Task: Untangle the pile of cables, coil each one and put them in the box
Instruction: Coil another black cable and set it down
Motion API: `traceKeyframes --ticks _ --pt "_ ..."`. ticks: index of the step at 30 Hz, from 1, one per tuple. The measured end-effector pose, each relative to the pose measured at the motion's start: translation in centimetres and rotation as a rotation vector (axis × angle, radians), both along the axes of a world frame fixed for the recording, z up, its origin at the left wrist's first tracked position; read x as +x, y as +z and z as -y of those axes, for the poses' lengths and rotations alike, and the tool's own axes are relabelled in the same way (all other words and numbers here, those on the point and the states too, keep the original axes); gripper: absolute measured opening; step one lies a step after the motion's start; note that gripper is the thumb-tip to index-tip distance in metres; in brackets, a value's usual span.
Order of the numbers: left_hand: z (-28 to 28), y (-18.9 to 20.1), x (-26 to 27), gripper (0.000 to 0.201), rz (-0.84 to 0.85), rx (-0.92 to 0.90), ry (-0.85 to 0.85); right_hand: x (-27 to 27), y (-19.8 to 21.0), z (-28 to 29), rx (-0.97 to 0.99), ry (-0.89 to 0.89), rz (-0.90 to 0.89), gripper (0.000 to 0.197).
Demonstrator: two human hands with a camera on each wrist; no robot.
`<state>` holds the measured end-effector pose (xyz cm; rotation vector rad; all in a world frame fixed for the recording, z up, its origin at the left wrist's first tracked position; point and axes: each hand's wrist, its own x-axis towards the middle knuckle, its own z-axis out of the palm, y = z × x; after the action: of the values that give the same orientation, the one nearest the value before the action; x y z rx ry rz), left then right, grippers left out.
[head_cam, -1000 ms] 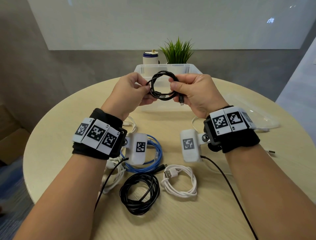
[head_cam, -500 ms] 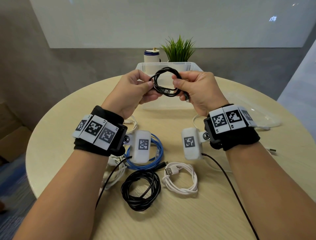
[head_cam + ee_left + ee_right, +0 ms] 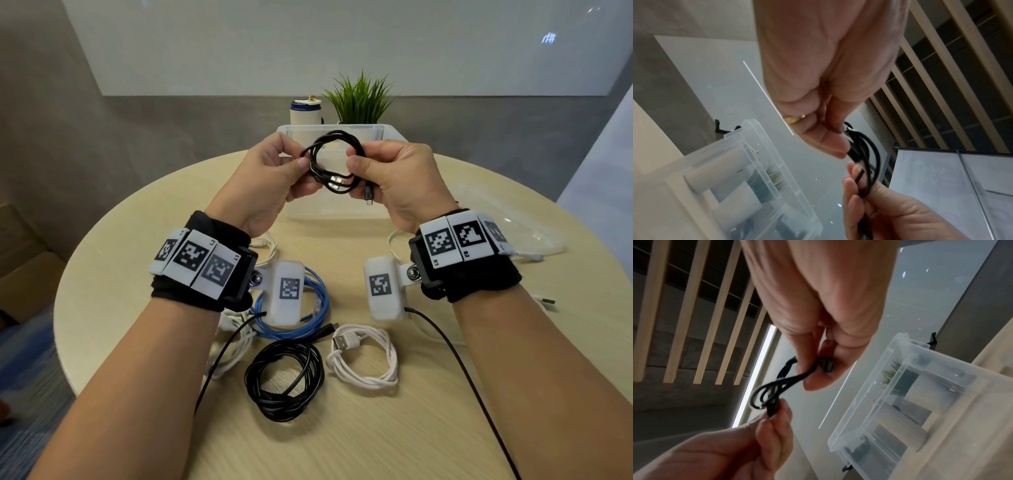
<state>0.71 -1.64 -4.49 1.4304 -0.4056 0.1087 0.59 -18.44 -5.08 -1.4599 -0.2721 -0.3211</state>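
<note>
Both hands are up in the air just in front of the clear box [image 3: 387,132], working one small black cable [image 3: 334,161] that is already wound into a tight ring: the left hand [image 3: 270,181] pinches one side of the ring and the right hand [image 3: 400,178] pinches the other, with a small plug [image 3: 368,193] hanging loose below the right thumb. I'd say this one is nearly coiled, with only the tail end to tuck before it can drop in. On the table [image 3: 120,274], nearer the person than the box, four cables lie coiled but not boxed: a blue cable [image 3: 308,325], a larger black cable [image 3: 284,380], a white USB cable [image 3: 366,359], and another white cable [image 3: 233,349] partly hidden under the left wrist. More white cord [image 3: 265,245] lies closer to the box, and whether it is coiled I cannot tell. So the untangling looks mostly done and the boxing mostly left. The box's lid [image 3: 507,222] lies off to its right; a green plant [image 3: 359,99] and a white canister [image 3: 306,111] stand behind it. Nothing blocks its open top.
</note>
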Motion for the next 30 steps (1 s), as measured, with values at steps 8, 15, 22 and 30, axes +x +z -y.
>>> traceKeyframes --ticks 8,15,22,30 --pt "0.46 -0.12 0.07 0.021 -0.044 -0.156 0.081 -0.40 0.00 -0.03 -0.058 0.022 0.005 0.011" --pt "0.74 -0.16 -0.25 0.018 -0.120 -0.100 -0.021 -0.37 0.18 -0.02 -0.026 -0.042 0.014 0.005" --pt "0.50 0.10 -0.54 0.010 -0.170 -0.123 -0.131 0.02 0.20 0.33 -0.054 -0.147 0.022 0.006" --pt "0.26 -0.11 -0.22 0.014 -0.160 -0.011 -0.094 0.16 0.05 0.04 -0.052 -0.149 0.027 0.011"
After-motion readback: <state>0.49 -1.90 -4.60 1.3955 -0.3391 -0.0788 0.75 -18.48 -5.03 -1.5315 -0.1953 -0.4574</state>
